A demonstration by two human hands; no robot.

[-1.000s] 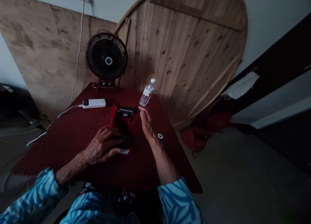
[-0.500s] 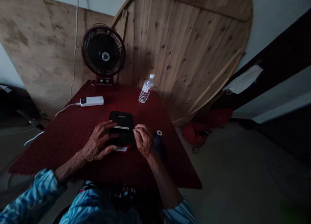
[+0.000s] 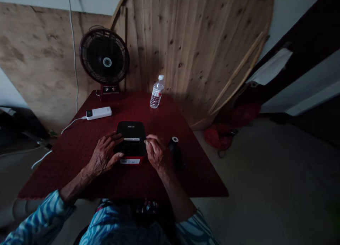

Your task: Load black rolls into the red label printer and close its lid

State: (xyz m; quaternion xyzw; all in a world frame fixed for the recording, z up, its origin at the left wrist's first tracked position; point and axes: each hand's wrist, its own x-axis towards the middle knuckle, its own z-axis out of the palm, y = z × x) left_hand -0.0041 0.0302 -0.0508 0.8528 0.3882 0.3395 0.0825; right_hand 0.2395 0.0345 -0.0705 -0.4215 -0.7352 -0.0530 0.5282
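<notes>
A small black box-shaped device [image 3: 130, 129] with rounded corners and red lower sides lies on the dark red table. A white strip [image 3: 132, 139] crosses its top, and a printed label shows on its front side. My left hand [image 3: 104, 153] rests against the device's left side, fingers spread over its edge and thumb near the front. At the right edge, my right hand [image 3: 157, 152] has thumb and forefinger pinched together. Whatever may be between those fingertips is too small to make out. Beside my right hand is a dark object with a white ring-shaped end [image 3: 175, 139].
A white power bank [image 3: 99, 113] with a cable lies at the left. Toward the back stand a dark fan [image 3: 107, 62] and a clear water bottle [image 3: 156, 92]. The table's [image 3: 202, 181] right edge borders open floor, where a red bag [image 3: 218, 136] lies.
The view has shifted slightly. My left hand has drawn back a little toward the device's left edge, uncovering more of its top and front label. My right hand stays pinched at the right edge.
</notes>
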